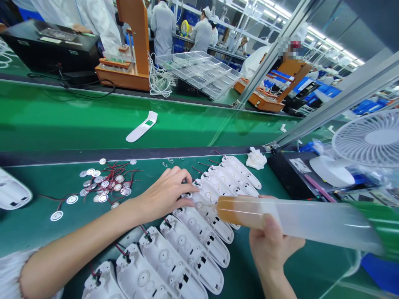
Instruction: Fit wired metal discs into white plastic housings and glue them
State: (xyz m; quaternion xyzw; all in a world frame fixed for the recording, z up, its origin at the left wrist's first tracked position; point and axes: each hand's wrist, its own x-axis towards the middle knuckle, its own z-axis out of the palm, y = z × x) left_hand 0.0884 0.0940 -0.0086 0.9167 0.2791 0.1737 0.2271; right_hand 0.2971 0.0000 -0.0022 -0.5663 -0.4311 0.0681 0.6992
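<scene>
My right hand clamps the glue syringe, nozzle aimed left at the white housing that my left hand pinches.

Bright, even light is coming from ceiling strip lights at top right. Green belt is showing soft glare streaks. Faint shadows are falling beside white housings. Wide-angle distortion is bending the edges; fan and glue tube are smearing at right edge.
</scene>
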